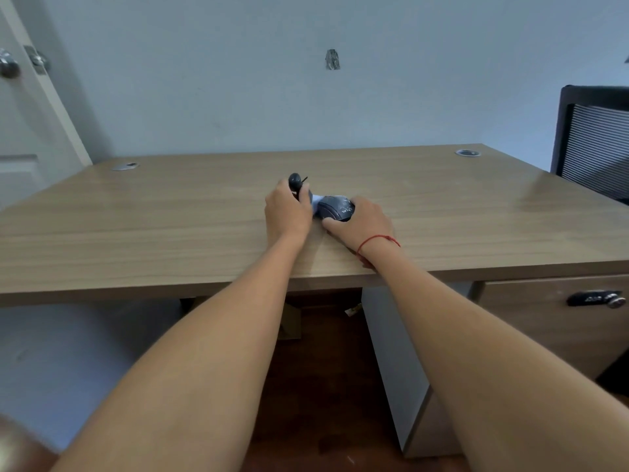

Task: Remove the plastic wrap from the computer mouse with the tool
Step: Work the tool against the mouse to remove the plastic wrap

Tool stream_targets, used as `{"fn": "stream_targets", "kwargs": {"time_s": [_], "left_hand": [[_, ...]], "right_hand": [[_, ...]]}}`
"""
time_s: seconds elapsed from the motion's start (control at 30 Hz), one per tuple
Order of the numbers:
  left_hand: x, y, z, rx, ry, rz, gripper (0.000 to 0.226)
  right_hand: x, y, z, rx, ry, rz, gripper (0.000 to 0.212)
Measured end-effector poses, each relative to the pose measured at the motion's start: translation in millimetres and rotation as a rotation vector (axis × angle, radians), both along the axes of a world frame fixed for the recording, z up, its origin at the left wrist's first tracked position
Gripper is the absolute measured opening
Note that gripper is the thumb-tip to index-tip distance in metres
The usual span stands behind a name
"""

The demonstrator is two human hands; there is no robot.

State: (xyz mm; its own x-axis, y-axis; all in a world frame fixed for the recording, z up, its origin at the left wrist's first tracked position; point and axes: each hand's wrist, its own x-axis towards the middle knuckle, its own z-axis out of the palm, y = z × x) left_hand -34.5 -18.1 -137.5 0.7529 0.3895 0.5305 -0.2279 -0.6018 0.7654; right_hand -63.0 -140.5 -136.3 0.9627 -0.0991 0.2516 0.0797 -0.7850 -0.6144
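A dark grey computer mouse (335,208) in clear plastic wrap lies on the wooden desk (170,212), near the middle. My right hand (364,221) grips it from the right side, thumb along its near edge. A pale flap of the plastic wrap (316,200) sticks out on the mouse's left. My left hand (287,212) is closed on a black-handled tool (296,182), which looks like scissors; its handles stick up above my fingers and its tip is hidden at the wrap.
Two cable grommets sit at the desk's back corners, one left (125,166) and one right (467,152). A black mesh chair (595,141) stands at the right. A drawer with a lock (599,298) is under the desk's right side. A door (20,97) is at the left.
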Motion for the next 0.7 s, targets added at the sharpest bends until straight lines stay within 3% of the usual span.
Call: {"fn": "stream_targets", "kwargs": {"time_s": [0.2, 0.3, 0.4, 0.57, 0.7], "left_hand": [[-8.0, -7.7, 6.4, -0.018, -0.116, -0.079, 0.029], [-5.9, -4.2, 4.9, -0.029, -0.06, -0.041, 0.027], [-2.5, -0.1, 2.5, -0.037, 0.076, 0.07, 0.03], [-7.4, -4.8, 6.8, -0.065, -0.124, 0.012, 0.026], [-5.7, -4.1, 4.1, -0.017, -0.025, -0.024, 0.026]], "right_hand": [[6.8, 0.9, -7.8, -0.07, -0.02, 0.02, 0.05], [11.5, 0.6, -10.7, -0.13, -0.02, 0.034, 0.061], [14.3, -0.6, -11.6, -0.11, -0.015, 0.063, 0.056], [14.0, 0.6, -10.7, -0.09, -0.024, 0.097, 0.044], [13.3, 1.3, -10.4, -0.058, -0.026, 0.108, 0.042]]}}
